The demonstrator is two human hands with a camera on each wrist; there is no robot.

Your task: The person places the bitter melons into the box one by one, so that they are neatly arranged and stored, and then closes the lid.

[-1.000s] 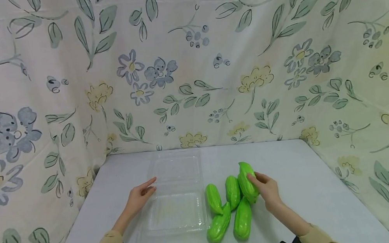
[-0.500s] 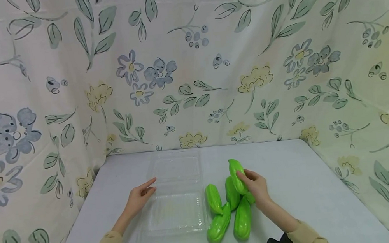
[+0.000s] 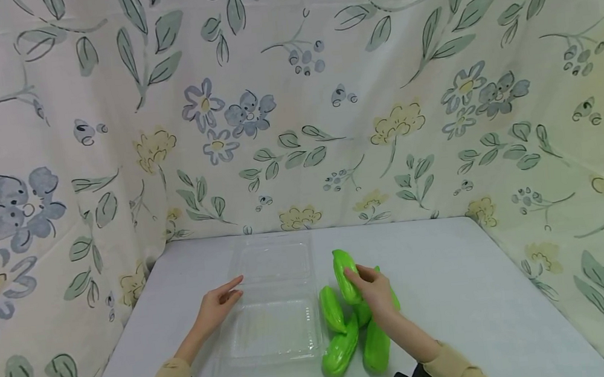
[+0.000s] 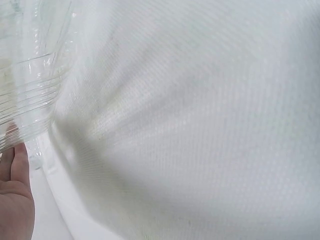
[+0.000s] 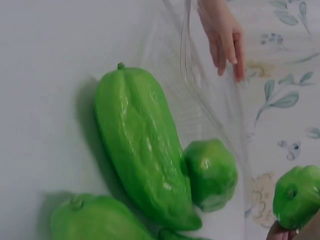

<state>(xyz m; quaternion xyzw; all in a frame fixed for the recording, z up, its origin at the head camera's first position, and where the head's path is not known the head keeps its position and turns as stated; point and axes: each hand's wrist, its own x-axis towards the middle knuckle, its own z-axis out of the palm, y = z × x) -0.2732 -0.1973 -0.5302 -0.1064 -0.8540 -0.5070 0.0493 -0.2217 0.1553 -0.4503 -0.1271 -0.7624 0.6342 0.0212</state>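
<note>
My right hand grips a glossy green gourd-like vegetable, lengthwise ridged and tapered, raised above others of its kind. In the right wrist view that held vegetable shows end-on at the lower right edge. Below lie several similar vegetables, among them one at front left and one at left; the right hand and forearm partly cover others. My left hand, fingers extended and slightly parted, lies at the left side of a clear plastic clamshell box. The left wrist view shows its fingertips right at the box edge.
The clamshell box stands unfolded, its lid half toward the back and its deeper half nearer me. A white cloth covers the table. Behind hangs a flower-patterned curtain.
My right hand has carried the held vegetable leftward over the other vegetables, toward the clear box. The left hand and the box have stayed where they were.
</note>
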